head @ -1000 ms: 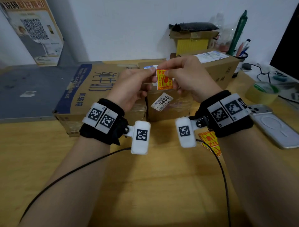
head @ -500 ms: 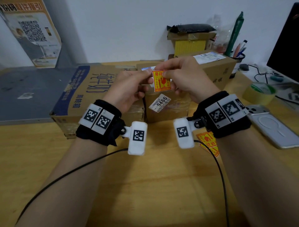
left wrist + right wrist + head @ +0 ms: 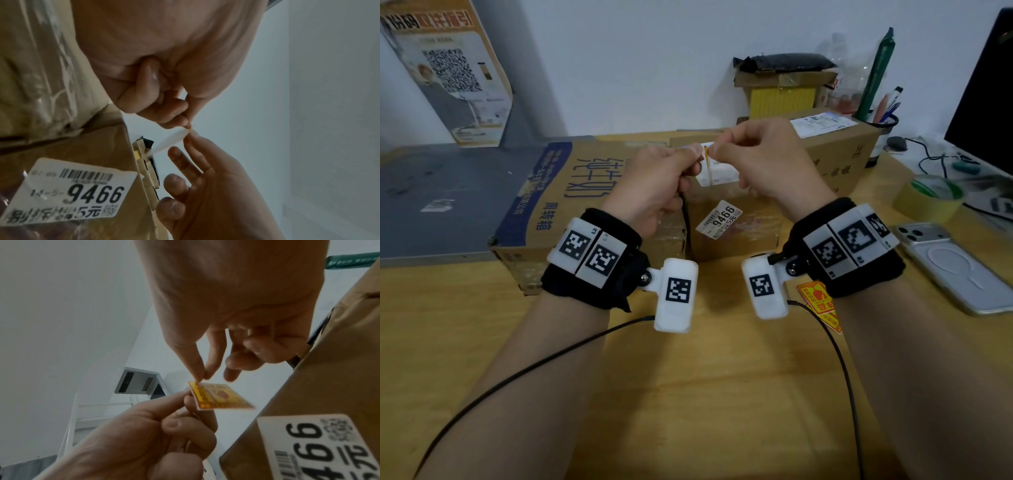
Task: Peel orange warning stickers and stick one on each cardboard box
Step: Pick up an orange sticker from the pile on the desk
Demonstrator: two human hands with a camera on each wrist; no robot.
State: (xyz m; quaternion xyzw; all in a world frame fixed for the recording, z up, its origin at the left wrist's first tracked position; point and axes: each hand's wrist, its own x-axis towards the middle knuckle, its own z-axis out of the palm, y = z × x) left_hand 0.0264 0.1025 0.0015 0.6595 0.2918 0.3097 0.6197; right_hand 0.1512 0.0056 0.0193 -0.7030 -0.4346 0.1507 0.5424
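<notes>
Left hand point(image 3: 654, 186): closed in a pinch; thumb and forefinger grip one corner of the small orange warning sticker point(image 3: 218, 396), the other fingers curled into the palm.
Right hand point(image 3: 763, 161): thumb and forefinger pinch the same corner from the opposite side; the remaining fingers are loosely spread.
Sticker position: held in the air between both hands, above the near edge of the middle brown cardboard box point(image 3: 736, 236). It is edge-on in the head view; the right wrist view shows the printed orange face.
Reason for grip: two opposed pinches at one corner suit splitting sticker from backing. Judged step: starting the peel; whether the layers have parted cannot be told.
Target boxes: the middle box bears a white "9466" barcode label point(image 3: 719, 219); a large flat cardboard box with blue print point(image 3: 571, 192) lies to its left, and a brown cardboard box with a white shipping label point(image 3: 839, 154) stands far right. No orange sticker is visible on any of them.
Spare stock: more orange stickers point(image 3: 816, 301) lie on the wooden surface point(image 3: 688, 394) under the right wrist, near enough for the next pick.
Risk: a thin sticker may curl onto itself once freed.
</notes>
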